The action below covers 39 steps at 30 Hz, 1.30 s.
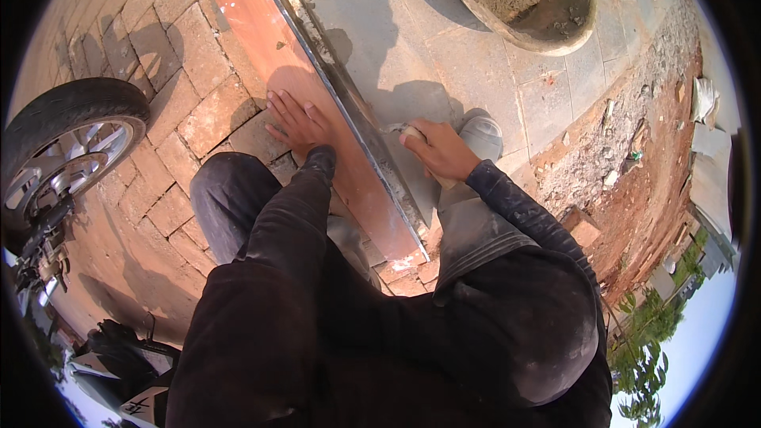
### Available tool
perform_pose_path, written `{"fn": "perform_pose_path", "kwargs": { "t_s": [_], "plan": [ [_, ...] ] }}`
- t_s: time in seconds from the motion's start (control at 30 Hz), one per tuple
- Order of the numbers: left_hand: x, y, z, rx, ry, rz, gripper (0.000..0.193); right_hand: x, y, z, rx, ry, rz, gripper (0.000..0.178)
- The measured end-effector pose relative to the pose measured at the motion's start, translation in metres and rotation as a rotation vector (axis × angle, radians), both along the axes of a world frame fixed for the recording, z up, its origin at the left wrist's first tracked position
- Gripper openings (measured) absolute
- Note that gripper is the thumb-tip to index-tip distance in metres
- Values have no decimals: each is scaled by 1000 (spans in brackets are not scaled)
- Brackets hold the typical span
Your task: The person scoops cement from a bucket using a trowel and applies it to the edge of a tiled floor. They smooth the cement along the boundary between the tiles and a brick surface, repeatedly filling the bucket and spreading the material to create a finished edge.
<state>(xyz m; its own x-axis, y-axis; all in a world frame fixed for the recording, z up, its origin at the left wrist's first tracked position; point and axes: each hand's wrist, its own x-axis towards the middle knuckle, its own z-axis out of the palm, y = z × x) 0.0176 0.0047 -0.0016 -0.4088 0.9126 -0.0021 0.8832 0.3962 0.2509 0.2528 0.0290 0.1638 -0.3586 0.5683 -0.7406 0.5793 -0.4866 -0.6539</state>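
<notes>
My left hand [297, 120] lies flat with spread fingers on a long reddish-brown board [317, 99], which runs slantwise from the top of the view toward my knees. A strip of wet grey mortar [366, 120] follows the board's right edge. To the right of that strip, my right hand [440, 149] is closed around the pale handle of what looks like a trowel [414, 135]. Its metal neck points left toward the mortar; the blade is hard to make out in the shadow.
A round basin [583, 43] of mortar stands at the upper right on grey paving slabs [547, 103]. Brick pavers [210, 123] cover the ground at left, where a motorbike wheel [131, 107] stands. Rubble and red soil [654, 182] lie along the right.
</notes>
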Motion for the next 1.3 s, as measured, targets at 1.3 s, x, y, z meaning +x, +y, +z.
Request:
{"fn": "perform_pose_path", "kwargs": {
  "t_s": [1.3],
  "plan": [
    [4,-3,-6,86,-6,0,58,27,-57,-55,246,256,-176,38]
  ]
}}
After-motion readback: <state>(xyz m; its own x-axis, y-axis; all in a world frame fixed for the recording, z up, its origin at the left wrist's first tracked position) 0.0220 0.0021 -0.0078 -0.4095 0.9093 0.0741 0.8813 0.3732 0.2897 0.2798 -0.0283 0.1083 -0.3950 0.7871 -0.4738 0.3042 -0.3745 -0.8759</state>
